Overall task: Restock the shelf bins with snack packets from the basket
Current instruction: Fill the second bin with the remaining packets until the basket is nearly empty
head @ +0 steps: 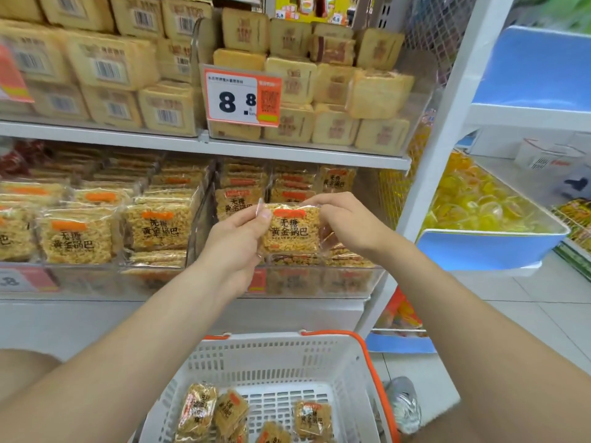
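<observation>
At the lower shelf, head view: a square, grainy golden snack packet (294, 230) in crinkly clear wrap, upright in front of the clear plastic bin (348, 279).
Left hand (235, 238): thumb and fingers pinch the packet's left edge.
Right hand (347, 223): fingers curled round its right edge.
Basket (271, 359): white slotted plastic with an orange rim, similar loose packets (198, 407) lying inside.

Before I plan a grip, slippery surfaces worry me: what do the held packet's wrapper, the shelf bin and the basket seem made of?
Packet wrapper: clear glossy plastic film; snack shows through.
Shelf bin: rigid transparent plastic, perhaps acrylic; packets visible through its front.
Basket: white matte moulded plastic, slotted walls, orange rim.
</observation>
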Tool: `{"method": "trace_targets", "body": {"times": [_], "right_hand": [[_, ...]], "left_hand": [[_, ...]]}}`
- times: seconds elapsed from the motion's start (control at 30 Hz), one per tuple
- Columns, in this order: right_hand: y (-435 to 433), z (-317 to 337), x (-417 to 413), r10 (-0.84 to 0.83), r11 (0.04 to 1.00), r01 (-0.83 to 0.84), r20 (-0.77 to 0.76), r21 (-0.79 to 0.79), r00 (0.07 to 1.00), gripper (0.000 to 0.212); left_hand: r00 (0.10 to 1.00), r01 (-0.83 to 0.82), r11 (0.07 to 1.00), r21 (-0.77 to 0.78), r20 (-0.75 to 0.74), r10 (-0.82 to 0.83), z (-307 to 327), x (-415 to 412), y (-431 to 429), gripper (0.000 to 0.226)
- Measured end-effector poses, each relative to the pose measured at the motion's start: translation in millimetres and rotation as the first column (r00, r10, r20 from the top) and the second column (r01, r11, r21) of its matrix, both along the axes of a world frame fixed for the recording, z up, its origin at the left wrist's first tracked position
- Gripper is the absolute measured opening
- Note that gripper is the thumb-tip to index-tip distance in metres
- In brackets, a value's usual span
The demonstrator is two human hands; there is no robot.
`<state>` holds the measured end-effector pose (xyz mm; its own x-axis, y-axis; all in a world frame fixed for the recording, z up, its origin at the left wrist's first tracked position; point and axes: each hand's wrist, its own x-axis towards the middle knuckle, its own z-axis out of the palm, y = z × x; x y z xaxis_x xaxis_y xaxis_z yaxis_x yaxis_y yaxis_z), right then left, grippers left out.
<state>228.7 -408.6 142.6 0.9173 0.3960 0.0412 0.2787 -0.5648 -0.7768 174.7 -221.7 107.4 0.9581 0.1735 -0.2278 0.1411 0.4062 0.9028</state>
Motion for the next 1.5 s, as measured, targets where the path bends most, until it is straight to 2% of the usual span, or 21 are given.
{"method": "trace_targets", "body": {"times": [0.1, 0.17, 0.2, 0.27, 0.33, 0.4, 0.43, 0.5, 0.57, 0.63, 0.7, 0.77, 0.83, 0.93, 1.07, 1.13, 1.2, 1.3, 1.37, 1.43, 1.5], "right_hand": [[-8.8, 2.7, 2.5, -0.001, 0.999, 0.001, 0.016, -0.034, 1.000, 0.034], [-16.8, 5.1, 4.6, 0.018, 0.999, -0.019, -0.021, -0.048, 1.000, 0.027], [-21.9, 5.0, 5.4, 0.032, 0.999, -0.034, -0.057, -0.036, 0.998, 0.022], [-32.6, 2.1, 5.8, 0.066, 0.997, -0.069, -0.079, -0.025, 0.995, 0.018], [-42.2, -5.0, 9.0, 0.077, 0.995, -0.077, -0.013, -0.069, 0.997, 0.020], [-50.1, -11.0, 14.5, 0.028, 0.991, -0.011, 0.123, -0.136, 0.992, 0.026], [-54.7, -13.0, 18.0, -0.013, 0.984, 0.050, 0.212, -0.169, 0.977, 0.030], [-62.6, -13.4, 22.8, -0.113, 0.960, 0.203, 0.397, -0.192, 0.911, 0.039], [-71.3, -11.6, 28.4, -0.241, 0.911, 0.379, 0.535, -0.163, 0.810, 0.033], [-77.1, -8.5, 34.0, -0.354, 0.834, 0.534, 0.605, -0.141, 0.713, 0.021], [-77.6, -7.0, 35.7, -0.392, 0.787, 0.597, 0.620, -0.156, 0.679, 0.014], [-74.3, -6.6, 34.5, -0.388, 0.769, 0.608, 0.611, -0.198, 0.690, 0.009], [-71.4, -6.8, 32.0, -0.380, 0.759, 0.604, 0.588, -0.243, 0.714, 0.017], [-72.7, -7.9, 32.6, -0.382, 0.770, 0.574, 0.517, -0.279, 0.766, 0.032], [-72.4, -9.1, 36.9, -0.393, 0.787, 0.552, 0.469, -0.273, 0.791, 0.040], [-69.0, -10.0, 37.4, -0.401, 0.789, 0.554, 0.459, -0.265, 0.792, 0.038], [-64.9, -12.1, 38.2, -0.391, 0.792, 0.546, 0.460, -0.272, 0.797, 0.033], [-61.3, -15.9, 42.2, -0.373, 0.800, 0.530, 0.459, -0.281, 0.807, 0.021], [-62.0, -17.9, 46.2, -0.369, 0.802, 0.522, 0.448, -0.290, 0.815, 0.020], [-62.6, -20.1, 49.0, -0.368, 0.802, 0.514, 0.426, -0.306, 0.827, 0.022], [-62.0, -23.3, 50.7, -0.363, 0.802, 0.501, 0.400, -0.324, 0.841, 0.030]], "left_hand": [[0.998, -0.010, 0.991, 0.133, 0.056, 0.002, -0.6, 1.1, -8.2, 0.026], [0.989, -0.042, 0.924, 0.380, 0.147, -0.015, 0.6, 0.5, -12.0, 0.036], [0.978, -0.050, 0.832, 0.553, 0.197, -0.072, 1.9, 1.5, -14.5, 0.044], [0.950, -0.078, 0.533, 0.842, 0.224, -0.216, 7.3, 3.9, -21.5, 0.056], [0.928, -0.119, 0.288, 0.950, 0.210, -0.309, 11.5, 11.8, -31.0, 0.057], [0.922, -0.142, 0.139, 0.980, 0.182, -0.342, 14.8, 24.0, -43.2, 0.045], [0.922, -0.149, 0.113, 0.982, 0.179, -0.344, 15.8, 31.9, -50.0, 0.039], [0.920, -0.166, 0.130, 0.977, 0.201, -0.337, 17.4, 48.8, -64.5, 0.031], [0.912, -0.206, 0.124, 0.971, 0.236, -0.335, 17.8, 67.5, -79.8, 0.029], [0.903, -0.249, 0.077, 0.965, 0.260, -0.341, 15.0, 85.6, -92.2, 0.033], [0.903, -0.286, 0.001, 0.958, 0.270, -0.335, 11.6, 101.2, -101.6, 0.035], [0.906, -0.321, -0.066, 0.945, 0.286, -0.313, 8.9, 112.8, -110.3, 0.022], [0.916, -0.326, -0.058, 0.944, 0.300, -0.265, 7.3, 122.3, -115.9, 0.002], [0.926, -0.321, -0.012, 0.947, 0.311, -0.214, 4.9, 136.4, -120.6, 0.007], [0.959, -0.256, -0.019, 0.967, 0.251, -0.133, 6.0, 157.4, -121.3, 0.039], [0.976, -0.206, -0.056, 0.977, 0.200, -0.085, 7.9, 168.4, -122.5, 0.037], [0.982, -0.187, -0.140, 0.972, 0.181, -0.054, 5.8, 180.7, -125.6, 0.037], [0.979, -0.200, -0.247, 0.948, 0.206, -0.003, -1.2, 195.8, -132.1, 0.043], [0.969, -0.232, -0.298, 0.926, 0.248, 0.017, -3.2, 200.8, -134.2, 0.048], [0.956, -0.283, -0.315, 0.906, 0.295, -0.011, -4.6, 204.0, -133.7, 0.042], [0.957, -0.290, -0.338, 0.895, 0.279, -0.080, -8.4, 205.4, -131.4, 0.042]]}}
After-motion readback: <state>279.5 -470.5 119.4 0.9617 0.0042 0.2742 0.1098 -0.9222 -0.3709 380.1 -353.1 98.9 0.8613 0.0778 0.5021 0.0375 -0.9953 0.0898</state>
